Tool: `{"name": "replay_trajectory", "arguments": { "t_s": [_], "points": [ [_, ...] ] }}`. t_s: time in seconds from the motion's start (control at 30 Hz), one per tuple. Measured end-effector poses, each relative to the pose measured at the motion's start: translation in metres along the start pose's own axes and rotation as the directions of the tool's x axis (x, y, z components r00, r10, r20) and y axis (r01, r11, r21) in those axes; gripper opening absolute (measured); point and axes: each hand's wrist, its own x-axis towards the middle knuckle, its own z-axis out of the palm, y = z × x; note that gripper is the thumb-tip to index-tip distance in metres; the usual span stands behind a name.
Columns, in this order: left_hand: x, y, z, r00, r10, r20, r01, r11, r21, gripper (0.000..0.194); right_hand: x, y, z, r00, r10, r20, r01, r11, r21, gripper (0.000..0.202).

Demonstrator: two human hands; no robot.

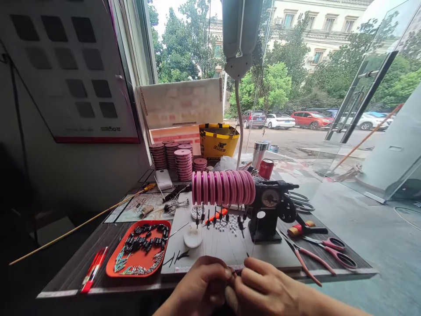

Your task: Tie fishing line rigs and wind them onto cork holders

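My left hand (205, 283) and my right hand (263, 285) meet at the table's front edge, fingertips pinched close together. What they hold is small and dark, and I cannot make it out. Thin lines run up from near the fingers to a row of pink spools (223, 187) mounted on a black winding machine (268, 215). Small black pieces hang below the spools. Behind my hands, on the grey board (272, 256), lie many white beads (232, 224) and a round white dish (192, 235).
An orange tray (112, 263) of black and metal parts is at left, beside a red packet (94, 270). Pliers (309, 263) and scissors (338, 251) lie at right. Stacked pink spools (183, 164), a yellow bag (219, 142) and a red can (266, 169) stand behind.
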Motion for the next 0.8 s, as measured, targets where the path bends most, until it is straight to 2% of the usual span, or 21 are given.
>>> {"name": "replay_trajectory", "arguments": {
  "t_s": [0.17, 0.23, 0.27, 0.3, 0.33, 0.37, 0.4, 0.43, 0.47, 0.5, 0.53, 0.57, 0.6, 0.63, 0.67, 0.7, 0.73, 0.77, 0.8],
  "points": [
    [0.000, -0.001, -0.001, 0.999, 0.052, 0.010, -0.053, 0.994, 0.094, 0.007, 0.001, -0.002, 0.002, 0.999, 0.025, -0.045, -0.023, 0.999, 0.050, 0.048],
    [-0.003, -0.001, -0.002, 0.979, 0.203, 0.004, -0.199, 0.957, 0.213, 0.005, 0.003, -0.002, 0.001, 0.994, 0.077, -0.079, -0.062, 0.982, 0.177, 0.047],
    [-0.005, -0.002, -0.003, 0.944, 0.331, 0.021, -0.319, 0.889, 0.328, 0.005, 0.005, -0.002, 0.000, 0.985, 0.158, -0.073, -0.131, 0.950, 0.285, 0.045],
    [-0.006, -0.004, -0.004, 0.875, 0.481, 0.060, -0.451, 0.762, 0.466, 0.006, 0.008, -0.002, -0.002, 0.958, 0.286, -0.038, -0.245, 0.876, 0.416, 0.042],
    [-0.006, -0.008, -0.005, 0.762, 0.635, 0.125, -0.568, 0.563, 0.600, 0.008, 0.012, -0.001, -0.004, 0.895, 0.444, 0.036, -0.387, 0.736, 0.556, 0.039],
    [-0.005, -0.012, -0.008, 0.603, 0.768, 0.215, -0.641, 0.306, 0.704, 0.010, 0.016, 0.001, -0.006, 0.795, 0.588, 0.148, -0.516, 0.528, 0.675, 0.035],
    [-0.003, -0.017, -0.010, 0.419, 0.851, 0.318, -0.647, 0.034, 0.762, 0.014, 0.021, 0.003, -0.007, 0.681, 0.681, 0.268, -0.590, 0.295, 0.751, 0.032],
    [0.000, -0.022, -0.013, 0.225, 0.883, 0.411, -0.599, -0.208, 0.773, 0.017, 0.026, 0.006, -0.009, 0.588, 0.720, 0.368, -0.604, 0.089, 0.792, 0.030],
    [0.003, -0.026, -0.016, 0.044, 0.859, 0.511, -0.516, -0.418, 0.747, 0.019, 0.030, 0.008, -0.009, 0.533, 0.728, 0.432, -0.575, -0.063, 0.816, 0.030],
    [0.006, -0.028, -0.019, -0.088, 0.792, 0.603, -0.424, -0.578, 0.697, 0.020, 0.034, 0.011, -0.009, 0.520, 0.715, 0.468, -0.535, -0.154, 0.831, 0.031],
    [0.008, -0.028, -0.021, -0.170, 0.710, 0.683, -0.354, -0.691, 0.630, 0.021, 0.036, 0.013, -0.009, 0.525, 0.701, 0.483, -0.512, -0.194, 0.837, 0.033],
    [0.008, -0.027, -0.023, -0.195, 0.653, 0.732, -0.334, -0.746, 0.577, 0.022, 0.037, 0.014, -0.009, 0.534, 0.697, 0.479, -0.512, -0.185, 0.839, 0.033],
    [0.008, -0.024, -0.023, -0.164, 0.651, 0.741, -0.378, -0.735, 0.563, 0.022, 0.036, 0.014, -0.009, 0.540, 0.704, 0.461, -0.538, -0.132, 0.832, 0.031],
    [0.006, -0.020, -0.022, -0.075, 0.705, 0.705, -0.479, -0.645, 0.595, 0.022, 0.033, 0.013, -0.009, 0.550, 0.724, 0.417, -0.579, -0.029, 0.815, 0.026],
    [0.004, -0.015, -0.021, 0.085, 0.783, 0.616, -0.603, -0.452, 0.658, 0.021, 0.030, 0.012, -0.009, 0.593, 0.728, 0.346, -0.616, 0.132, 0.777, 0.020],
    [0.001, -0.011, -0.019, 0.314, 0.823, 0.474, -0.688, -0.147, 0.711, 0.018, 0.025, 0.010, -0.010, 0.679, 0.687, 0.258, -0.619, 0.347, 0.704, 0.014],
    [-0.001, -0.007, -0.016, 0.565, 0.767, 0.304, -0.675, 0.218, 0.705, 0.014, 0.020, 0.007, -0.010, 0.787, 0.591, 0.174, -0.564, 0.578, 0.590, 0.011],
    [-0.002, -0.004, -0.013, 0.776, 0.616, 0.140, -0.555, 0.559, 0.617, 0.009, 0.015, 0.005, -0.009, 0.887, 0.449, 0.111, -0.448, 0.776, 0.444, 0.012],
    [-0.002, -0.002, -0.011, 0.907, 0.421, 0.029, -0.384, 0.794, 0.472, 0.004, 0.011, 0.002, -0.009, 0.954, 0.294, 0.064, -0.300, 0.906, 0.298, 0.018]
  ]
}}
